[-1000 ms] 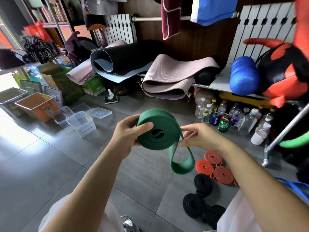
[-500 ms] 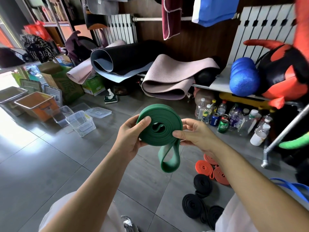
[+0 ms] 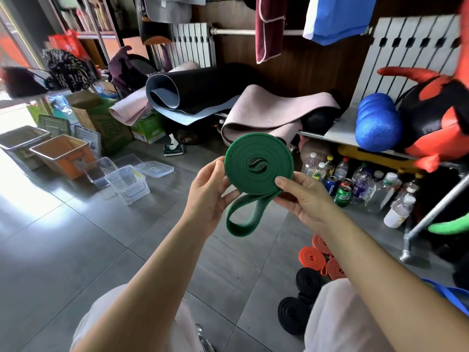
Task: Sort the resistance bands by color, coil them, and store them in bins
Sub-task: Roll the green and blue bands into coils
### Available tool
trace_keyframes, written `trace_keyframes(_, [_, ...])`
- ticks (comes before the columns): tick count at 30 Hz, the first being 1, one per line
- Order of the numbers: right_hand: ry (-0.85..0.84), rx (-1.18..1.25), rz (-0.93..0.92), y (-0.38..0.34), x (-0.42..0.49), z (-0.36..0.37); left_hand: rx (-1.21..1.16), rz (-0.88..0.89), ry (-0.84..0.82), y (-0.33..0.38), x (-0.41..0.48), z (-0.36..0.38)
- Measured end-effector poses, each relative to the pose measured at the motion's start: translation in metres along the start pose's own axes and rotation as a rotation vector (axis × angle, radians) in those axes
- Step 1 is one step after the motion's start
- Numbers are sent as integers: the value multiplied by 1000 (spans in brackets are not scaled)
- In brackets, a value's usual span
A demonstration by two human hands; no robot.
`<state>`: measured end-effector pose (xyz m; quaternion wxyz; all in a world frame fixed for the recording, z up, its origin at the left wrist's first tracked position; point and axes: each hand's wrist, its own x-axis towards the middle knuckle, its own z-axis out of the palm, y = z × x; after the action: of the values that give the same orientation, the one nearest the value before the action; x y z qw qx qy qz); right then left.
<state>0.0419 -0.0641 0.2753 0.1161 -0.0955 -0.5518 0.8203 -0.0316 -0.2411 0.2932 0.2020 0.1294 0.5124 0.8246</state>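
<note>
A green resistance band [image 3: 258,165] is wound into a flat coil in front of me, with a short loose loop hanging below it. My left hand [image 3: 212,191] holds the coil's left edge. My right hand [image 3: 302,196] pinches its lower right edge with the thumb on top. On the floor at the lower right lie coiled orange bands [image 3: 313,257] and coiled black bands [image 3: 294,315]. A blue band [image 3: 449,294] shows at the right edge. Clear plastic bins [image 3: 127,182] stand on the floor at the left.
An orange bin [image 3: 63,156] and a grey bin [image 3: 24,137] stand at the far left, with a clear lid [image 3: 154,168] near them. Rolled mats [image 3: 203,90] lie at the back. Bottles and cans [image 3: 352,186] crowd under a metal rack [image 3: 431,212] on the right.
The coil has turned to face me and risen a little. The hanging loop has grown shorter as more band was wound on. My right thumb now sits on the coil's lower right edge.
</note>
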Motion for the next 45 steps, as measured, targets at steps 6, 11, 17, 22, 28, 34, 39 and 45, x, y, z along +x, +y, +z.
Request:
trace_keyframes(6, [21, 81, -36, -7, 7, -9, 484, -516, 66, 3, 10, -9])
trace_keyframes(11, [71, 126, -38, 0, 20, -28, 70, -568, 63, -6, 17, -12])
trace_keyframes(17, [48, -99, 80, 36, 34, -51, 439, -172, -50, -19, 41, -16])
trace_keyframes(22, [1, -170, 238, 75, 51, -76, 518, -304, -17, -63, 63, -34])
trace_keyframes(28, [131, -298, 379, 161, 75, -117, 490, -526, 37, -161, 93, -64])
trace_keyframes(34, [329, -426, 591, 281, 97, -167, 583, -792, 82, -281, 125, -105])
trace_keyframes(39, [359, -594, 716, 359, 111, -208, 618, -915, 209, -372, 134, -126])
trace_keyframes(45, [106, -1020, 712, 381, 134, -258, 393, -1106, 440, -457, 114, -110])
